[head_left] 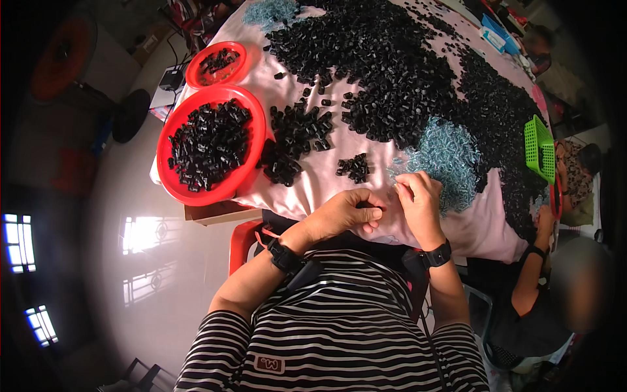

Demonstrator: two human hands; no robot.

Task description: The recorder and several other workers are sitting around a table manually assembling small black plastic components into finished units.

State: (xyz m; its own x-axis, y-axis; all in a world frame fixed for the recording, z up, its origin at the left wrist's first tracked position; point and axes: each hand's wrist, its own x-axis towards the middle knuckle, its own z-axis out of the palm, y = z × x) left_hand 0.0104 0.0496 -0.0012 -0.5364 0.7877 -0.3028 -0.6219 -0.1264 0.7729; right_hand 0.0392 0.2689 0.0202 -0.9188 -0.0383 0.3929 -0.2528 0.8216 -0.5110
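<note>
My left hand (346, 212) is closed at the table's near edge, thumb against the curled fingers. A dark bit shows at its fingertips, too small to name. Just right of it, my right hand (421, 204) pinches thumb and fingers together beside a heap of small pale-blue, screw-like pieces (447, 160); whatever it may hold is hidden. The two hands are apart. Beyond my left hand lies a little cluster of small black plastic parts (353, 168). A larger group of black parts (300, 130) sits farther left.
A big red basin (260, 124) full of black parts stands left, with a smaller red basin (244, 57) behind. A wide black heap (385, 65) covers the pink cloth's far side. At right are a green basket (539, 149) and another person's arm (532, 274).
</note>
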